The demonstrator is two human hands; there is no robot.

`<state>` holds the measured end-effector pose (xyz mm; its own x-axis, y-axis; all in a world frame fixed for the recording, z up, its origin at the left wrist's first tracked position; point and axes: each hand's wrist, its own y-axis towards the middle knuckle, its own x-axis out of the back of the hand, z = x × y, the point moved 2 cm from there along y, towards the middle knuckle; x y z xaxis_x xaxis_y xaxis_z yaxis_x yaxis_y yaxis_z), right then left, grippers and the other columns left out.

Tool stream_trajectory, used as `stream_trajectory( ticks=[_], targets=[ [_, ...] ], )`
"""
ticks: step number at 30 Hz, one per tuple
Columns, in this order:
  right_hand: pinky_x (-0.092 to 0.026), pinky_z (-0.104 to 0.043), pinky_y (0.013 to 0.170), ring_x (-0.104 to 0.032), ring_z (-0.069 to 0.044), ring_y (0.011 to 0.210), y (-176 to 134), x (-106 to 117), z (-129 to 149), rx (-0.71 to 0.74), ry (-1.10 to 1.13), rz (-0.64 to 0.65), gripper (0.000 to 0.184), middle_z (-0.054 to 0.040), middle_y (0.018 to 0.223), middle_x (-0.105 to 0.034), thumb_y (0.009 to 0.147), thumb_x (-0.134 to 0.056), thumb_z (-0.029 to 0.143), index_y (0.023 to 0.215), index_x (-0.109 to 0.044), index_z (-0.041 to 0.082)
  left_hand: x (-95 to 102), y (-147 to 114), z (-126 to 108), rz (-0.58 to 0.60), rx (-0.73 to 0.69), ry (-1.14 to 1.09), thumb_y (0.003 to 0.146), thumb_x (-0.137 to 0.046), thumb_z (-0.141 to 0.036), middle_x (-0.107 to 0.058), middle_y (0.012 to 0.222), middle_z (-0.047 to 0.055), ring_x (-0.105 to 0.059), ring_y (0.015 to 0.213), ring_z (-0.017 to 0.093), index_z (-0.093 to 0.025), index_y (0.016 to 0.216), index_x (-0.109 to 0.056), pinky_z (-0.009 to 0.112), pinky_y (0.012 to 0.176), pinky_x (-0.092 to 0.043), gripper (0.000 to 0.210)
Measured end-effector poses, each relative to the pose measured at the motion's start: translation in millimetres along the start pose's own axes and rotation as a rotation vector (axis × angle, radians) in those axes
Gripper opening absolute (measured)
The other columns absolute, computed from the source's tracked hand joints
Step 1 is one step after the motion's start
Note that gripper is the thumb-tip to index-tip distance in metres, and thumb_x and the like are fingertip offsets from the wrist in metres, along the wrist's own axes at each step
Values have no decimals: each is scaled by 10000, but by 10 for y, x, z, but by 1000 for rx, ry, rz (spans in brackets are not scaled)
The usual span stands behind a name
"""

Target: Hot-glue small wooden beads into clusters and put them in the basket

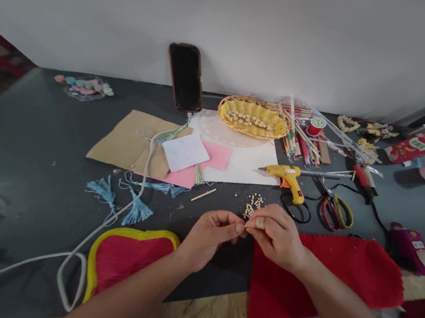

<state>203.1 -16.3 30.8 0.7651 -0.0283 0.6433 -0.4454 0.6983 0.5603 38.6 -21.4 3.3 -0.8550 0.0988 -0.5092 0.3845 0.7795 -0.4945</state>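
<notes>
My left hand (206, 238) and my right hand (280, 237) meet fingertip to fingertip over the dark table (217, 278). Both are closed in a pinch, and whatever sits between the fingertips is too small and too covered to make out. Right behind the fingers lies a loose pile of small pale beads (254, 201), partly hidden by my right hand. A band the colour of a plaster wraps one right finger. Under my right wrist spreads a red felt cloth (331, 266). A pink panel with a yellow rim (126, 259) lies beside my left forearm.
A yellow glue gun (289, 179) and scissors (336, 210) lie right of the beads. Behind stand a yellow wicker basket (254, 117) and a phone (185, 78) against the wall. Blue tassels (138, 212), papers (186, 153) and a white cable (106, 223) occupy the left side.
</notes>
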Motion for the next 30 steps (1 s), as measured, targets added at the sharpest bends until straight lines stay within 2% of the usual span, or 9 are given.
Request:
stream_trajectory(
  ticks=[7, 12, 24, 30],
  targets=[
    [-516, -311, 710, -639, -166, 786, -25, -2, -16, -36, 16, 8, 101, -59, 855, -688, 855, -621, 179, 955, -632, 192, -3, -3, -3, 0, 7, -48, 604, -834, -294, -673, 636, 33, -494, 551, 90, -133, 657, -717, 217, 541, -354, 206],
    [-513, -310, 719, -641, -162, 786, -28, -21, -25, -30, 29, 22, 92, -54, 834, -692, 851, -635, 180, 942, -642, 189, -1, 0, 7, 34, 20, -66, 617, -830, -288, -665, 616, 21, -499, 545, 77, -136, 650, -718, 207, 541, -352, 192],
    [-527, -319, 714, -648, -165, 782, -23, -14, -22, -18, 54, 15, 120, -59, 840, -705, 853, -631, 169, 969, -652, 191, 15, 4, 19, 32, 39, -95, 591, -843, -279, -695, 641, 36, -526, 555, 84, -141, 671, -748, 214, 565, -383, 186],
    [-537, -301, 702, -647, -161, 775, 2, -6, -12, -45, 85, 13, 84, -66, 809, -692, 862, -598, 127, 915, -647, 171, 10, 5, 18, 27, 46, -58, 595, -842, -287, -707, 680, 48, -530, 573, 85, -132, 700, -753, 214, 574, -380, 208]
  ],
)
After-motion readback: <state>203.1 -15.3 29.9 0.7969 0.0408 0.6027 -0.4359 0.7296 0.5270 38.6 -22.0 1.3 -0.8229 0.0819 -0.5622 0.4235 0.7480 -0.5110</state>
